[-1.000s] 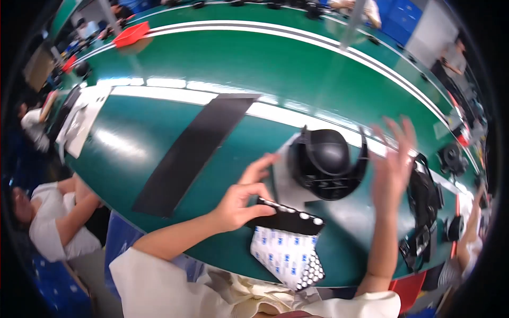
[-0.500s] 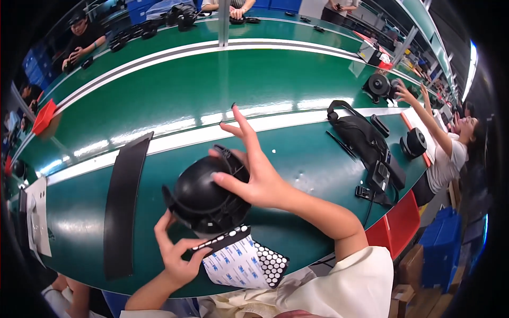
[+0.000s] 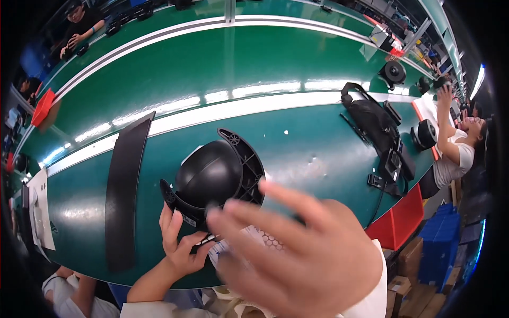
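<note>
A black, dome-shaped plastic shell point(image 3: 209, 172) with a curved ribbed rim sits in front of me, its two horn-like ends pointing up and left. My left hand point(image 3: 183, 249) is at its lower left, fingertips against its edge. Thumb and finger of that hand pinch a black strip with white dots point(image 3: 208, 239). Below it shows part of a sheet of white printed backing paper point(image 3: 217, 253) and a white-dotted piece point(image 3: 271, 241), mostly hidden by my right hand point(image 3: 302, 259). Smeared by motion, my right hand is raised close to the view, fingers spread, nothing visible in it.
A long black flat panel point(image 3: 124, 196) lies on the green table to the left. A black strapped bag point(image 3: 371, 119) with buckles lies at the right, beside a round black device point(image 3: 424, 135). A red bin point(image 3: 397, 225) stands at the right edge. Co-workers are across and to the right.
My right hand has left the shell and come down toward me, now over the backing paper. The shell is more exposed, and its ribbed rim shows. My left hand keeps its pinch.
</note>
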A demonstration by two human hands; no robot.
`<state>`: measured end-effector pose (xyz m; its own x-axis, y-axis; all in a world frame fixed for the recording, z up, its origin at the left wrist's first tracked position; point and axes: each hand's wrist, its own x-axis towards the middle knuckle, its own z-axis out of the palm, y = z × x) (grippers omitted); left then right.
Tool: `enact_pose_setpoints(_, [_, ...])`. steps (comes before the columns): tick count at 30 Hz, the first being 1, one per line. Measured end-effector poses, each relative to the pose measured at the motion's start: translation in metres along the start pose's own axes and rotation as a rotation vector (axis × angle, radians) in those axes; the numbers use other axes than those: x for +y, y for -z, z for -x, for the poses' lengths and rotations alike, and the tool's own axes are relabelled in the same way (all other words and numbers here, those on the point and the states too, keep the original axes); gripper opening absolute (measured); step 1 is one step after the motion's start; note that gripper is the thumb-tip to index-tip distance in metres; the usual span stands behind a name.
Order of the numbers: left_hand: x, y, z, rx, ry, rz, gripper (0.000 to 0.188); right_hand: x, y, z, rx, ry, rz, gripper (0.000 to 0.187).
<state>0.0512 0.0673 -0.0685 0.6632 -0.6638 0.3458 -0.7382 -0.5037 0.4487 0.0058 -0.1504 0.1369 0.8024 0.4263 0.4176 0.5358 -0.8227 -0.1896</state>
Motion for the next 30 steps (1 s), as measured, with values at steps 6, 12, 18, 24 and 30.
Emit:
enact_pose_setpoints(6, [0.016, 0.008, -0.026, 0.201, -0.216, -0.007, 0.019, -0.007, 0.044, 0.018, 0.077, -0.044, -0.047, 0.017])
enact_pose_setpoints(12, [0.017, 0.023, -0.024, 0.302, -0.191, 0.051, 0.018, 0.01, 0.046, 0.022, -0.171, 0.319, 0.108, 0.016])
enact_pose_setpoints(18, [0.018, 0.018, -0.027, 0.313, -0.19, 0.099, 0.017, 0.01, 0.035, 0.03, -0.134, 0.035, -0.403, 0.015])
enact_pose_setpoints(24, [0.002, 0.013, -0.024, 0.325, -0.266, 0.077, 0.016, 0.01, 0.028, 0.023, -0.133, 0.215, -0.278, 0.014])
enact_pose_setpoints(30, [0.015, 0.019, -0.024, 0.295, -0.184, 0.106, 0.016, -0.004, 0.042, 0.031, 0.017, -0.082, -0.159, 0.026])
